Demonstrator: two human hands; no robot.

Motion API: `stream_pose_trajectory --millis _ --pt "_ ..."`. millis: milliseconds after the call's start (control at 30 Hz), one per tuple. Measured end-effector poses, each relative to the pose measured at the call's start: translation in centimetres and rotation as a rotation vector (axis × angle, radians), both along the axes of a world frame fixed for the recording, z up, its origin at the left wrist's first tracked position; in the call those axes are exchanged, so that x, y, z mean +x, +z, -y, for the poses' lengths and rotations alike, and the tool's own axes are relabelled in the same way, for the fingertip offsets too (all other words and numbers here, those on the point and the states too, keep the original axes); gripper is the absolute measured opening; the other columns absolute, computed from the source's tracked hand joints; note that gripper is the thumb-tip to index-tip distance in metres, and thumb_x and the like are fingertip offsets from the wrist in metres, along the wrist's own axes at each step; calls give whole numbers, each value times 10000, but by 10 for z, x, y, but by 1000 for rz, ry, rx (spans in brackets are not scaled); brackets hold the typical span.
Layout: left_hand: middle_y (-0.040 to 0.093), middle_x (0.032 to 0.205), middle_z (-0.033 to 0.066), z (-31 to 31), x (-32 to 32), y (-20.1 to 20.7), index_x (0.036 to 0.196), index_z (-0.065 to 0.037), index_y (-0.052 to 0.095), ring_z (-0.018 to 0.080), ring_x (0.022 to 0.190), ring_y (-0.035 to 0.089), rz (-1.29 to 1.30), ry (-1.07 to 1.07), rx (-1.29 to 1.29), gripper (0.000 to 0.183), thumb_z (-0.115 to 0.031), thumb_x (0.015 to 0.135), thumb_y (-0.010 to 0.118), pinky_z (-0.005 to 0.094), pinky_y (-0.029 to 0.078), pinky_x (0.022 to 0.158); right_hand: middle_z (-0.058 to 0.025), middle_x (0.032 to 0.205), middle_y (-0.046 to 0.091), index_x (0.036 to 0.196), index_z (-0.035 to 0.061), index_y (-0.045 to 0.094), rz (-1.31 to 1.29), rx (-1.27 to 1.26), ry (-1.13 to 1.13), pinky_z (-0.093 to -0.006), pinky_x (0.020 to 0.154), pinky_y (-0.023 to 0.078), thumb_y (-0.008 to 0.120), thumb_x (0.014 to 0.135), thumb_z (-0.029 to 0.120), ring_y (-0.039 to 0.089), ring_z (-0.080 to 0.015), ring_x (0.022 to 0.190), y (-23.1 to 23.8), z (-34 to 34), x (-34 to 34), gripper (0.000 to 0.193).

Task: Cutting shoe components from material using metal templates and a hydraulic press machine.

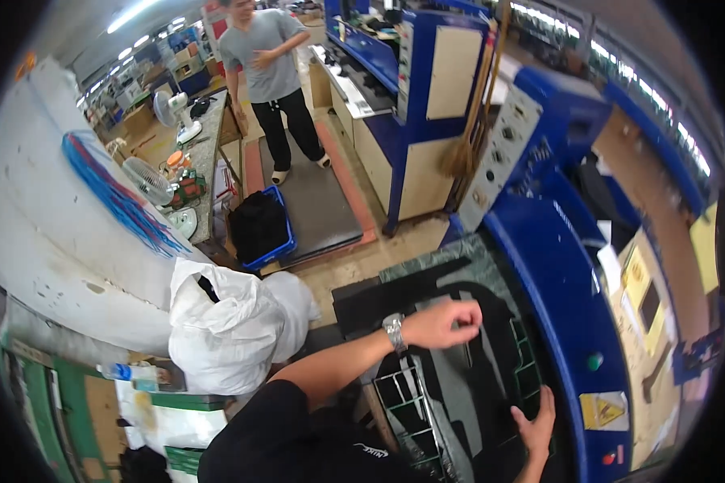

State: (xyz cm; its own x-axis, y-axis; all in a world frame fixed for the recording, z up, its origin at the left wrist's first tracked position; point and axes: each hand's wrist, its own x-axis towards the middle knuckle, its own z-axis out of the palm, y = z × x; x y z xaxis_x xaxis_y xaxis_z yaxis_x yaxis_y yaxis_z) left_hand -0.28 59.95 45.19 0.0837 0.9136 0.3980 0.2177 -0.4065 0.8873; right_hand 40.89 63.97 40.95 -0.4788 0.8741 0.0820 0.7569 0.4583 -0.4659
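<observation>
My left hand (443, 324), a metal watch on its wrist, is held over black sheet material (491, 310) on the machine's bed. Its fingers are curled together, and whatever is in them, if anything, is hidden. At the right side of the bed, my right hand (537, 423) is open, its thumb apart from the fingers, near the blue machine's edge. Between and below the hands lie grey pieces (457, 402) and black ones with curved outlines. A green metal grid (411, 406) runs along the near left side, and more green bars show by the right hand.
A blue press-like machine (556, 298) curves along my right. White sacks (229, 322) stand at my left. Farther off, a blue crate (267, 229) holds black material, and a person (270, 72) stands on a mat (314, 205). A fan (149, 181) sits on the left bench.
</observation>
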Motion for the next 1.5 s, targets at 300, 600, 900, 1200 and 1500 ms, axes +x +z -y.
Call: stream_pose_trajectory --millis 300,600,900,1200,1500 --pt "551 1138 72 45 26 69 1199 -33 536 177 1059 572 585 -88 169 355 -209 936 697 348 487 918 -43 775 653 911 -26 662 -339 55 254 -229 610 481 744 823 -46 591 -71 666 216 46 -219 122" --pt "722 924 110 114 -30 30 1185 6 622 169 874 673 62 -107 -280 456 -313 894 767 345 544 797 17 735 567 929 42 590 -452 107 96 -200 525 415 653 984 118 521 -44 616 259 12 -285 114" --pt "678 1182 41 218 -135 -81 1266 31 603 116 1066 614 583 -180 -792 456 12 843 775 294 495 967 22 756 609 976 57 660 -653 -386 -22 -244 599 471 670 976 155 557 -68 671 25 -103 -279 99" --pt "715 1040 21 240 -176 -106 1181 24 661 95 910 650 580 432 -859 350 -31 855 777 254 522 848 -148 911 739 1079 -4 700 -471 -170 -65 -347 718 545 692 918 143 714 -213 778 -77 -167 -324 218" --pt "716 979 21 213 -180 -175 1113 -66 681 110 855 681 822 641 -840 213 -152 928 744 270 563 726 -215 943 700 1023 -9 685 -333 45 23 -447 806 517 710 882 124 666 -403 913 -96 -192 -365 195"
